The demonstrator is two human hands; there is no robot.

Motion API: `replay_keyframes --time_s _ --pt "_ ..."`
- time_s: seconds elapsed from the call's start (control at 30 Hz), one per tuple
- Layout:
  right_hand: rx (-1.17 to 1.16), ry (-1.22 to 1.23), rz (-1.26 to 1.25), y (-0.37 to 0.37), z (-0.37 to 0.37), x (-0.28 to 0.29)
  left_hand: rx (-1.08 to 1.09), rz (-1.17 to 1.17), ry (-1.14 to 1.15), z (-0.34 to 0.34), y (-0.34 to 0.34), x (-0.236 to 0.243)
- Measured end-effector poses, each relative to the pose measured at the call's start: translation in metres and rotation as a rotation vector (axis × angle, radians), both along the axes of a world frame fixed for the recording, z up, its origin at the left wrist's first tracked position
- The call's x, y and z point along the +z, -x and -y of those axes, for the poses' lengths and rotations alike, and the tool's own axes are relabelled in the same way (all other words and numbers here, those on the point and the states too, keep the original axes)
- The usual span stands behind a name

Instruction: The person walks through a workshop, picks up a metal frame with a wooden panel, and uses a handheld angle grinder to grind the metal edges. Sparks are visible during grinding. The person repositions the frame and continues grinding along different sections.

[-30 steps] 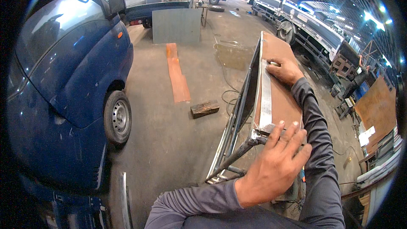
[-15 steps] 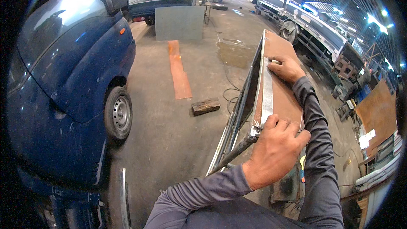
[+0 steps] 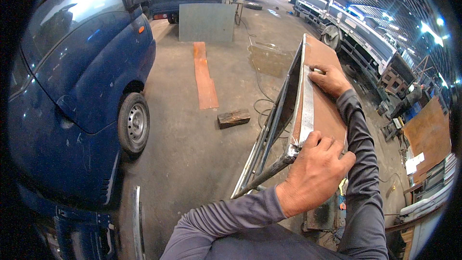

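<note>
1. Metal strip (image 3: 308,108): flat, pale, lying lengthwise on a brown panel (image 3: 329,115), close to the panel's left edge, running away from the person.
2. Panel tops a frame of dark metal tubes (image 3: 268,177). Near left corner has a rough, bright patch. Whole assembly stands right of center in view, tilted in the fisheye.
3. Left hand (image 3: 315,178): at strip's near end, back of hand up, fingers half curled, thumb and index right by the strip. Can't tell if it grips or just presses; fingertips mostly hidden.
4. Right hand (image 3: 331,81): at strip's far end, thumb and index closed on a small pale object (image 3: 317,71), too small to identify. Rest of hand sits over the panel.
5. Forearms: both in dark grey sleeves, right one reaching further out along the panel's right side.
6. Floor, left of frame: wooden block (image 3: 234,118); past it a long orange-brown sheet strip (image 3: 206,91); a metal bar (image 3: 138,221) low in view.
7. Blue vehicle (image 3: 72,91) fills the left side, front wheel (image 3: 134,123) visible.
8. Further back: upright grey sheet (image 3: 207,23); flatbed truck (image 3: 361,38) at upper right. Rusty-brown sheet (image 3: 427,127) leans at far right.
</note>
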State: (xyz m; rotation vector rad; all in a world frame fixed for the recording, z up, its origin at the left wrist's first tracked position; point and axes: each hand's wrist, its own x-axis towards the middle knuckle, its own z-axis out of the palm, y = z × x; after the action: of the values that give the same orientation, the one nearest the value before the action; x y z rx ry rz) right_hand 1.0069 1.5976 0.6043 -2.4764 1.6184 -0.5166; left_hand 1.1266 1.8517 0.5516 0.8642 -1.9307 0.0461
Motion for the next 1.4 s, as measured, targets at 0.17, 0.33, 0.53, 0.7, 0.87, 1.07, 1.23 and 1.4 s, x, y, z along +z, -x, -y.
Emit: replay_keyframes --time_s 0.17,0.33,0.53,0.7,0.87,1.07,1.23,1.4 --pt "0.003 -0.007 0.013 0.0 0.002 -0.001 -0.001 0.017 0.01 0.001 -0.004 0.003" --pt "0.023 0.04 -0.018 0.006 0.009 -0.006 -0.016 0.001 0.008 0.002 -0.001 0.001" --pt "0.067 0.05 -0.005 0.007 0.01 -0.006 -0.014 -0.01 0.021 0.002 -0.003 0.0" --pt "0.011 0.038 -0.017 0.006 0.008 -0.005 -0.024 0.006 -0.026 0.003 -0.003 0.001" --pt "0.032 0.016 0.01 0.004 0.003 -0.001 -0.001 0.045 -0.022 0.003 -0.005 0.003" --pt "0.028 0.008 0.061 0.01 0.012 -0.009 -0.054 0.022 -0.032 0.004 -0.005 0.001" --pt "0.043 0.027 0.019 0.006 0.013 -0.009 -0.054 -0.011 -0.01 0.004 -0.008 0.0" --pt "0.043 0.082 -0.013 0.005 0.006 -0.005 -0.037 -0.027 0.015 0.004 -0.007 0.0"
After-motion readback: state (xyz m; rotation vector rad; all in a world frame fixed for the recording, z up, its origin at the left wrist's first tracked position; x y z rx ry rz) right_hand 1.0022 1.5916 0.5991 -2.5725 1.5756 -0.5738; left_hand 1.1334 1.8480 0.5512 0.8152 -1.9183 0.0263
